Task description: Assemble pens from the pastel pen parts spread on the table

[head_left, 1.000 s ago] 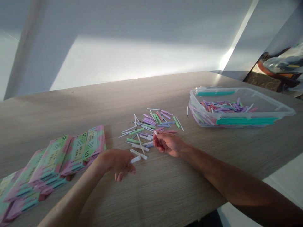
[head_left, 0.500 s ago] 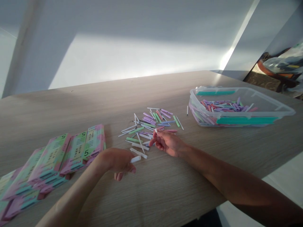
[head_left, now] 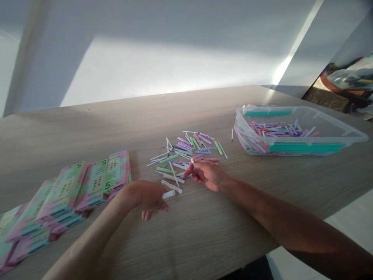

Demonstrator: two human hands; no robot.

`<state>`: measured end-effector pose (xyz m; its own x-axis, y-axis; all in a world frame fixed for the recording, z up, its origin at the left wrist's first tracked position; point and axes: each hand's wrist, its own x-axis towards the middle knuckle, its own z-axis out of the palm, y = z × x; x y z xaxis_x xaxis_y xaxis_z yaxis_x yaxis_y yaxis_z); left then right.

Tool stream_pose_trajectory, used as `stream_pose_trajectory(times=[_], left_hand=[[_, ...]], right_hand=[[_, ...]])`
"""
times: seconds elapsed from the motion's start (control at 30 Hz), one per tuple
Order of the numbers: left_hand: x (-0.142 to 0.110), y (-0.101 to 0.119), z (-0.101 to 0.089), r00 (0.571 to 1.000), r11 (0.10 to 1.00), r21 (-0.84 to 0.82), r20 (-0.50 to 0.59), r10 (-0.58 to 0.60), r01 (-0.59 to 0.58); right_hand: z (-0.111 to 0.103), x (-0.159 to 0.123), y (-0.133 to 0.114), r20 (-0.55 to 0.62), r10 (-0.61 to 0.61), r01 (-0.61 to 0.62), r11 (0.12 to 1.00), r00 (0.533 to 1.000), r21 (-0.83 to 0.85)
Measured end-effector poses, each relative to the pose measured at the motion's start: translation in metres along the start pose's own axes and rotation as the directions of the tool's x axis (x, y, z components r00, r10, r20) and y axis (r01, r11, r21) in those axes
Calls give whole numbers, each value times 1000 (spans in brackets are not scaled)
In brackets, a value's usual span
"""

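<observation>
here we are, our left hand [head_left: 145,198] curled shut on a white plastic stick [head_left: 168,194], pink boxes [head_left: 116,175] just beside it, our right hand [head_left: 208,175] pinching a thin white stick [head_left: 192,160] over the pastel stick pile [head_left: 186,153], and a clear plastic tub [head_left: 247,142] beyond!

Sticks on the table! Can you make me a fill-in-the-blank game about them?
1. The stick in the left hand is ____.
2. The boxes show the number ____.
3. In the head view, the tub lies to the ____ of the loose sticks.

Missing words: white, 5, right.
</observation>
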<state>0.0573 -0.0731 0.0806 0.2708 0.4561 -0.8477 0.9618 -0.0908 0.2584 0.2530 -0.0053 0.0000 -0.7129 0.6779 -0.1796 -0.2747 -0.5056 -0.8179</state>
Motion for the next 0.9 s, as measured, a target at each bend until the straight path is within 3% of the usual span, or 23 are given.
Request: stream_pose_trajectory(times=[0.9], left_hand=[[-2,6,-1,999,998,29,2,-53,52]], right_hand=[[-1,1,3,26,38,-40,998,999,57]])
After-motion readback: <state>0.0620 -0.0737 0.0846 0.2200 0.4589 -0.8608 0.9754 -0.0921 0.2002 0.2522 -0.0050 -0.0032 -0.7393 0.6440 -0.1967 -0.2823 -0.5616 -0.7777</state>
